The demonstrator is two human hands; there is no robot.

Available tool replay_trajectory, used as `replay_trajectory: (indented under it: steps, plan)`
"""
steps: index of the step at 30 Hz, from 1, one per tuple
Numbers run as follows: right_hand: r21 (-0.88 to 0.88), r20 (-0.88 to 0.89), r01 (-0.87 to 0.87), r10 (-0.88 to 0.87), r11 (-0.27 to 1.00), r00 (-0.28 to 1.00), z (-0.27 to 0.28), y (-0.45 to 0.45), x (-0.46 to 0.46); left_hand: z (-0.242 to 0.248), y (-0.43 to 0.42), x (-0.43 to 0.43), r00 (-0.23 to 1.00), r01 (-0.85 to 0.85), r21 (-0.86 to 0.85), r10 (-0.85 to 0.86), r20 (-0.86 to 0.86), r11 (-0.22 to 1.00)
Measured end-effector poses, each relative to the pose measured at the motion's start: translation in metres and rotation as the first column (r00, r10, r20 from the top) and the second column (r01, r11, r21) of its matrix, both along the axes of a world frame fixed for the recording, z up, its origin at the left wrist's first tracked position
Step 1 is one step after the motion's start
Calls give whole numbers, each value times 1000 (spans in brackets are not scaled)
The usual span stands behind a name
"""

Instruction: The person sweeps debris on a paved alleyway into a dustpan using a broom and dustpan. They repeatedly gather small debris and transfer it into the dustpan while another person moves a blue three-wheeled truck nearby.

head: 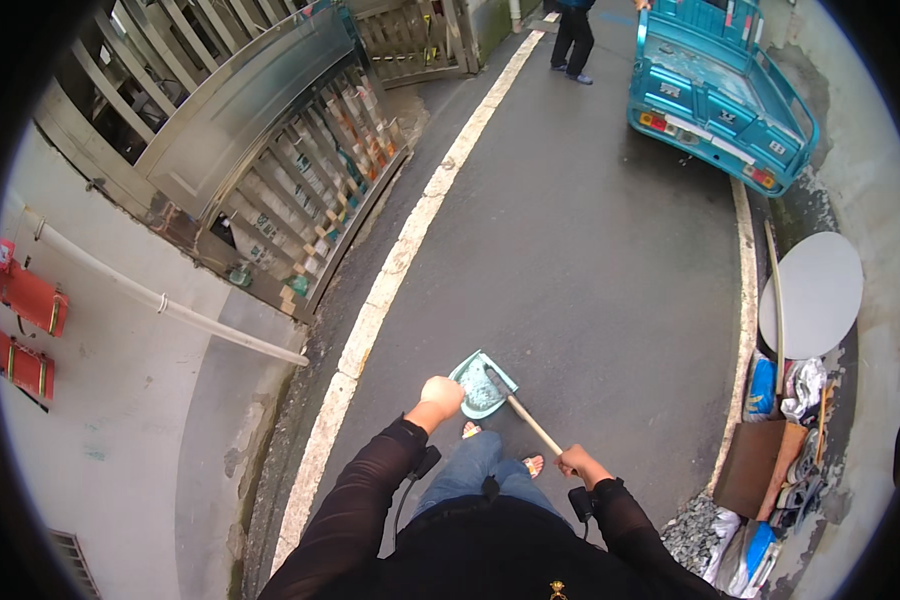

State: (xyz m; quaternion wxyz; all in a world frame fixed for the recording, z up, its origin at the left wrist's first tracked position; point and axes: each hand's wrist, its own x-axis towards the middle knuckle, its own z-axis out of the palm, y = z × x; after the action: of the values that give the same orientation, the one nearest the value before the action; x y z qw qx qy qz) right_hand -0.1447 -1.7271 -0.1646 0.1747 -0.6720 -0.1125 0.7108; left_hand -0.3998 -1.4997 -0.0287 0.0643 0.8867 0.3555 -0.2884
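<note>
A pale green dustpan, its pan scuffed and speckled, is in front of my feet. My left hand is a fist over the dustpan's left edge and appears to grip its handle, which the fist hides. With my right hand I grip a wooden stick by its near end. The stick slants up to the left, and its dark far end lies across the pan's right side. Whether that end is a brush or another tool head cannot be told.
A blue cargo tricycle stands ahead on the right, a person beside it. Along the right wall are a grey oval board, a brown box, bags and gravel. A metal gate and a white pipe line the left.
</note>
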Motion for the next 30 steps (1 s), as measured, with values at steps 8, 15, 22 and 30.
replay_trajectory:
  steps: [8, 15, 22, 30]
  plan:
    - [-117, -39, 551, -558, 826, 829, 41, -41, 94, 38, 59, -40, 998, -46, 17, 47, -49, 999]
    - [85, 570, 433, -400, 898, 718, -39, 32, 65, 24, 105, -81, 992, 119, -35, -120, -35, 992]
    - [-71, 260, -74, 90, 995, 961, -67, 103, -59, 22, 110, -96, 979, 202, -152, -197, 44, 968]
    - [-326, -353, 119, -237, 938, 905, 27, 157, -41, 10, 110, -79, 979, 171, -116, -156, 132, 978]
